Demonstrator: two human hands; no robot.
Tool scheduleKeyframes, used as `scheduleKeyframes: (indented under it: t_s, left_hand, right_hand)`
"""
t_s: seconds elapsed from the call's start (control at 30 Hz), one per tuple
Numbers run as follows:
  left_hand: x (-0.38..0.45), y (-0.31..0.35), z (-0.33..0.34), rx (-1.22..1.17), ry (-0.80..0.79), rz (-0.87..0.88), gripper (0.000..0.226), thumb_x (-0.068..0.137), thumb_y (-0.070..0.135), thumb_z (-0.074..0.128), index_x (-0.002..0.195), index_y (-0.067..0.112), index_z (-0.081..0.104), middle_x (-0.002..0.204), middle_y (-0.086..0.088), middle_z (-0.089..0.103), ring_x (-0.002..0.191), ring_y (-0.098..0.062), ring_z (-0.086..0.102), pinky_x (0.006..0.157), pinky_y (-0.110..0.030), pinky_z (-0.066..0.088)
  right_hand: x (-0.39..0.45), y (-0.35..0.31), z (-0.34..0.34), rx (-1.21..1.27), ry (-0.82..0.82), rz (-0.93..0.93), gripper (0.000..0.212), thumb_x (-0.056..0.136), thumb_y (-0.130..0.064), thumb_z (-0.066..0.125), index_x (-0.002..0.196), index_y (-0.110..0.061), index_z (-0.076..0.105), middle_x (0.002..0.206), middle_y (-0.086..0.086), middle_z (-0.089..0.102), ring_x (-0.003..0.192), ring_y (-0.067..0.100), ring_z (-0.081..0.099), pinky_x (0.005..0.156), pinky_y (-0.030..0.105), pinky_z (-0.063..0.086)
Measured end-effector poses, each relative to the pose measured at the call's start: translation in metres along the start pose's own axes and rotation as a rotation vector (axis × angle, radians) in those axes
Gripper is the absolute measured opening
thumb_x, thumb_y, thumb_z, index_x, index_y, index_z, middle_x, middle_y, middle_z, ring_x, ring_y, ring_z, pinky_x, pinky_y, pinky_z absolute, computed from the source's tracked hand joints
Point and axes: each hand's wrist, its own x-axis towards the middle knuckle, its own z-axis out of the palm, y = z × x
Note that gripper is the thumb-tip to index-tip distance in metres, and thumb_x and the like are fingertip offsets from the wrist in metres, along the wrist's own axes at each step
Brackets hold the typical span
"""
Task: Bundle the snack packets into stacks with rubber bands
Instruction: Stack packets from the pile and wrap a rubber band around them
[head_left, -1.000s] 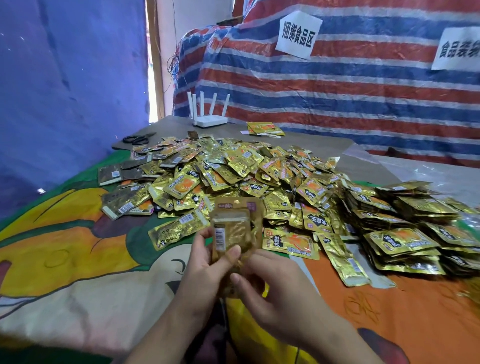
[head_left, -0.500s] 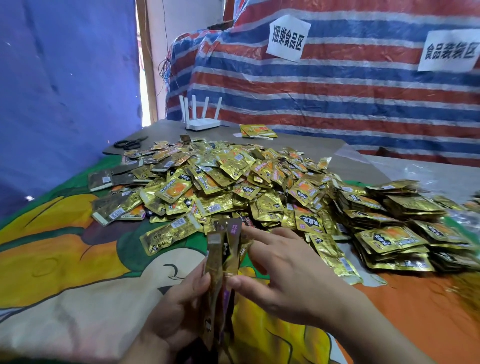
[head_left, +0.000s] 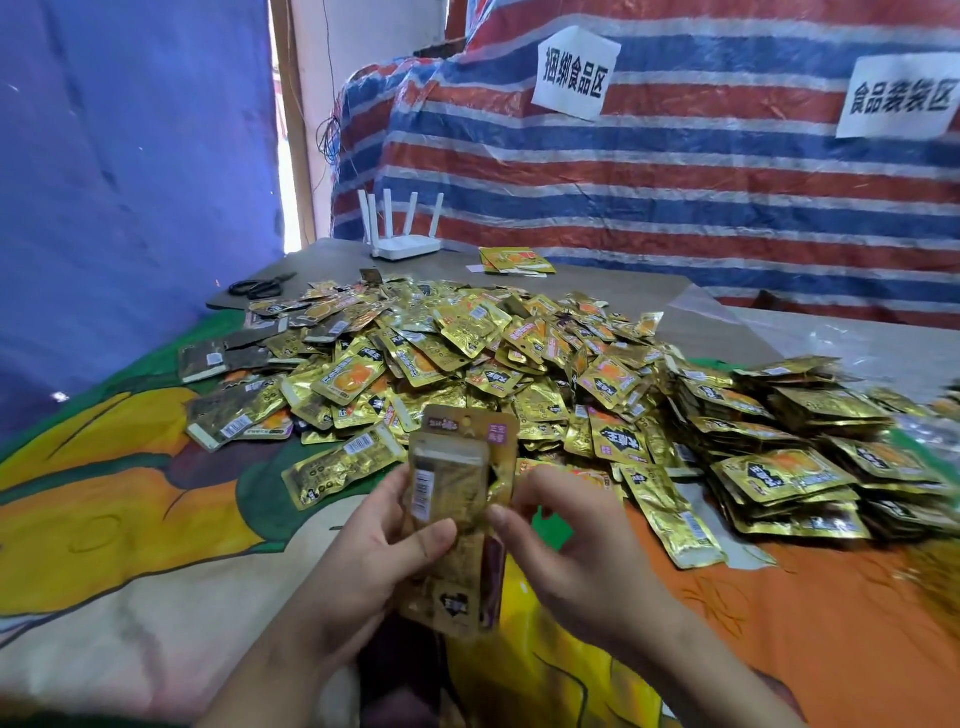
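Left hand (head_left: 363, 551) grips the upright stack of gold foil snack packets (head_left: 457, 514) over the table's near edge, thumb across the front. Right hand (head_left: 566, 540) pinches its right side. No rubber band visible; best square the edges first, loose heap (head_left: 467, 353) waiting behind.

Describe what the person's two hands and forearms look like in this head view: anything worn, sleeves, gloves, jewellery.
Both hands are bare: the left hand and the right hand wear no gloves, and no rings show on the visible fingers. No watch or bracelet shows on either wrist. Both forearms are uncovered to the bottom edge of the picture, with no sleeve in sight. Fingernails look short and unpainted.
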Motion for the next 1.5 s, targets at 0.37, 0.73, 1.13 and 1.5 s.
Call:
scheduleKeyframes:
  t_s: [0.37, 0.73, 1.13, 1.5]
  left_hand:
    - [0.021, -0.011, 0.018, 0.599, 0.199, 0.174, 0.054, 0.079, 0.032, 0.077, 0.115, 0.058, 0.046, 0.109, 0.025, 0.068, 0.101, 0.004, 0.065, 0.083, -0.016, 0.052]
    - [0.034, -0.045, 0.009, 0.735, 0.263, 0.065, 0.034, 0.085, 0.03, 0.075, 0.109, 0.044, 0.056, 0.105, 0.019, 0.07, 0.101, 0.002, 0.063, 0.088, -0.022, 0.051]
    - [0.029, -0.045, 0.021, 0.807, 0.148, 0.206, 0.065, 0.093, 0.017, 0.062, 0.116, 0.071, 0.036, 0.117, 0.022, 0.061, 0.111, 0.006, 0.056, 0.089, -0.008, 0.042]
    - [0.029, -0.003, 0.035, 0.559, 0.102, 0.076, 0.025, 0.096, 0.05, 0.044, 0.1, 0.041, 0.067, 0.094, 0.016, 0.071, 0.089, -0.002, 0.067, 0.077, -0.023, 0.055]
  right_hand:
    - [-0.011, 0.031, 0.035, 0.465, 0.077, 0.445, 0.046, 0.093, -0.043, 0.061, 0.136, -0.036, 0.048, 0.126, -0.009, 0.063, 0.111, 0.013, 0.065, 0.091, 0.034, 0.056]
    - [-0.023, 0.059, 0.054, 0.389, 0.098, 0.494, 0.024, 0.092, -0.039, 0.055, 0.115, -0.037, 0.063, 0.11, -0.019, 0.07, 0.103, 0.0, 0.066, 0.08, 0.013, 0.05]
    - [-0.011, 0.049, 0.047, 0.513, 0.076, 0.494, 0.026, 0.089, -0.061, 0.058, 0.114, -0.055, 0.055, 0.115, -0.014, 0.07, 0.108, 0.007, 0.068, 0.085, 0.022, 0.055]
    - [0.002, 0.044, 0.031, 1.266, 0.141, 0.966, 0.055, 0.087, -0.044, 0.055, 0.118, -0.001, 0.07, 0.119, 0.027, 0.067, 0.103, 0.038, 0.069, 0.086, 0.05, 0.059]
